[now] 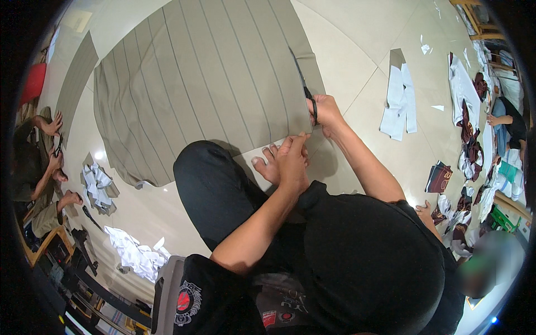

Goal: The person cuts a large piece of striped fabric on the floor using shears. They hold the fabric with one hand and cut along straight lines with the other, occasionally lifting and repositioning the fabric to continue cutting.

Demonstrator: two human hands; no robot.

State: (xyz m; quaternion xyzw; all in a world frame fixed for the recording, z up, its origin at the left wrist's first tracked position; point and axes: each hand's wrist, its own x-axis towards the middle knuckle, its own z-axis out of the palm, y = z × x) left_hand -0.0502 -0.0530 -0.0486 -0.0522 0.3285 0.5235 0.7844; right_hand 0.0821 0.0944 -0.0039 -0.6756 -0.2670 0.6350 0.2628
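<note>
A large grey-beige fabric [195,78] with dark stripes lies spread on the floor in front of me. At its right edge my right hand [328,114] is closed around the black handles of a pair of scissors [314,109]. The blades point away from me along the fabric, with a narrow strip of the cloth on their right side. My left hand [293,156] pinches the fabric's near right corner, just below the scissors. My bare foot [267,167] rests beside that hand, partly hidden by it.
White and grey cut pieces [397,97] lie to the right, and a dark maroon printed piece [439,176] nearer. Bundled strips [97,187] and crumpled white cloth [137,254] are on the left. Another person's hands [53,125] hold scissors at far left. More people sit at far right.
</note>
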